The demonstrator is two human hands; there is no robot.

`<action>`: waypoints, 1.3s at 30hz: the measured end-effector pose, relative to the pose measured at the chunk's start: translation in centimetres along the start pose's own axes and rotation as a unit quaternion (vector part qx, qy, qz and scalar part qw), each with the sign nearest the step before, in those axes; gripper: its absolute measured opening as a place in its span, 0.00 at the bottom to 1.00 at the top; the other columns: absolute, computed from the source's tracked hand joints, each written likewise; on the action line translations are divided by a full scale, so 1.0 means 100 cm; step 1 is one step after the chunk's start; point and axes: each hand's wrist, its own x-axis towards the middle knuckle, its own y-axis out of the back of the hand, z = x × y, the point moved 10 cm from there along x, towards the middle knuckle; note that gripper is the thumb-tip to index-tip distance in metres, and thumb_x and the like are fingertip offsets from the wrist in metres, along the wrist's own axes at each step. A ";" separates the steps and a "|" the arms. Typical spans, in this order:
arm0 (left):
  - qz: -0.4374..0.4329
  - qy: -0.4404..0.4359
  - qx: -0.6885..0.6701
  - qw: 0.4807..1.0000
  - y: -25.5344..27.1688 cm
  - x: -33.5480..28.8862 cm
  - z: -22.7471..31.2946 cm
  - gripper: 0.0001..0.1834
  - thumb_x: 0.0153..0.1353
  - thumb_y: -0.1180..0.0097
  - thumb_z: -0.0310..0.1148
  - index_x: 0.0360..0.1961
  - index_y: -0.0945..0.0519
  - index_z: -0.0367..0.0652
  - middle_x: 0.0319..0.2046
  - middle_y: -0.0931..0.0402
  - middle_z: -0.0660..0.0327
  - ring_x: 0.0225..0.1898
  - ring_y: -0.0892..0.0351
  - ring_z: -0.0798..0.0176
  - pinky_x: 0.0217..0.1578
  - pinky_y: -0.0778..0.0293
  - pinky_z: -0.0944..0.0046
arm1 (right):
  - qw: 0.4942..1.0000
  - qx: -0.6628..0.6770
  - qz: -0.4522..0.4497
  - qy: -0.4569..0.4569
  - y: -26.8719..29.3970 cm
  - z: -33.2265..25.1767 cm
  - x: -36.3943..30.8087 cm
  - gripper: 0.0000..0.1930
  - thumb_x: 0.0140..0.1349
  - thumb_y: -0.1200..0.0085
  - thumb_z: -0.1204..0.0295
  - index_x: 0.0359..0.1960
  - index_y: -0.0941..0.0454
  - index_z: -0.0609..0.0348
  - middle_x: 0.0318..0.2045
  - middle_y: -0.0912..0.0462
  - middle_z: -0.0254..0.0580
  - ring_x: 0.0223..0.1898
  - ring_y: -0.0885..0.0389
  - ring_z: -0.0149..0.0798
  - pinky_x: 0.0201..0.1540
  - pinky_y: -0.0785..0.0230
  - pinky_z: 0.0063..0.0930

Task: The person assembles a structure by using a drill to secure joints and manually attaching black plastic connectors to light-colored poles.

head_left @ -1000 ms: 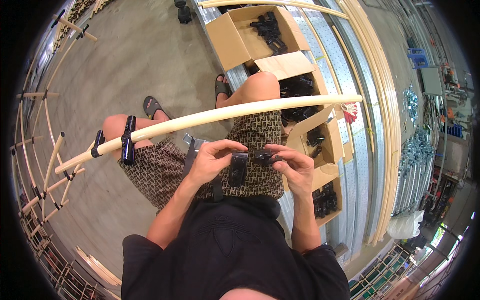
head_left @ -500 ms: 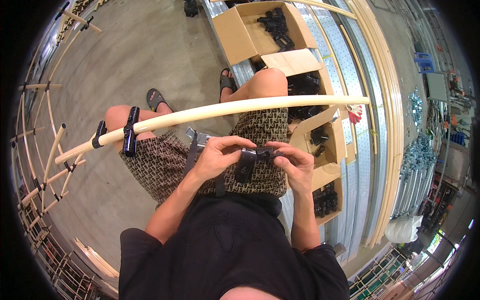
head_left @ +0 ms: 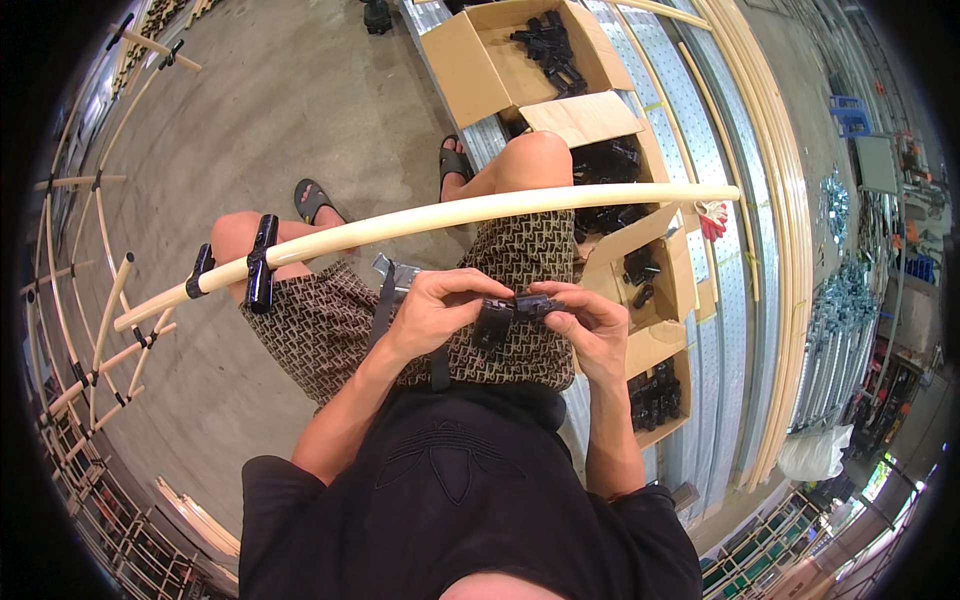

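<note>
My left hand (head_left: 428, 315) pinches a black metal pipe-joint half (head_left: 491, 326) above my lap. Closed on a second black pipe-joint half (head_left: 532, 307), my right hand (head_left: 594, 322) keeps it right against the first one. The fingertips partly cover both pieces, so whether they interlock is hard to see. Across my thighs, beyond the hands, lies a long cream pipe (head_left: 440, 217). Near its left end it carries a black joint (head_left: 262, 264) and another, smaller-looking black joint (head_left: 201, 271).
Open cardboard boxes (head_left: 468, 72) of black joints stand to my right on grey perforated metal planks (head_left: 712, 340). Cream pipes (head_left: 785, 250) lie along the planks, with a red and white glove (head_left: 712, 222) nearby. Pipe frames (head_left: 98, 260) stand at far left.
Both hands stay nearly in place. The two joint halves have tilted slightly between my fingers, and the one in my right hand now slants. The view has shifted a little.
</note>
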 end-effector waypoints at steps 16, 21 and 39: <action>0.012 -0.019 0.000 1.000 0.007 -0.003 -0.002 0.15 0.54 0.47 0.12 0.41 0.15 0.32 0.37 0.17 0.57 0.39 0.19 0.67 0.41 0.25 0.70 | 0.999 -0.021 -0.023 -0.009 -0.009 0.001 -0.001 0.09 0.59 0.37 0.80 0.40 0.21 0.70 0.52 0.20 0.59 0.51 0.19 0.43 0.54 0.25 0.32; 0.023 -0.030 0.105 0.994 0.010 -0.004 0.012 0.15 0.52 0.46 0.13 0.41 0.15 0.33 0.35 0.16 0.58 0.33 0.19 0.68 0.34 0.24 0.70 | 0.996 -0.078 -0.025 0.026 -0.013 -0.005 0.002 0.07 0.59 0.38 0.80 0.38 0.21 0.68 0.55 0.22 0.59 0.56 0.23 0.44 0.60 0.33 0.35; 0.020 0.005 -0.040 0.999 0.013 -0.005 -0.011 0.15 0.55 0.37 0.17 0.34 0.33 0.41 0.45 0.25 0.57 0.44 0.24 0.72 0.41 0.25 0.72 | 0.995 -0.094 -0.042 0.017 -0.011 0.004 0.005 0.06 0.59 0.39 0.82 0.38 0.21 0.69 0.58 0.25 0.61 0.60 0.26 0.45 0.61 0.34 0.35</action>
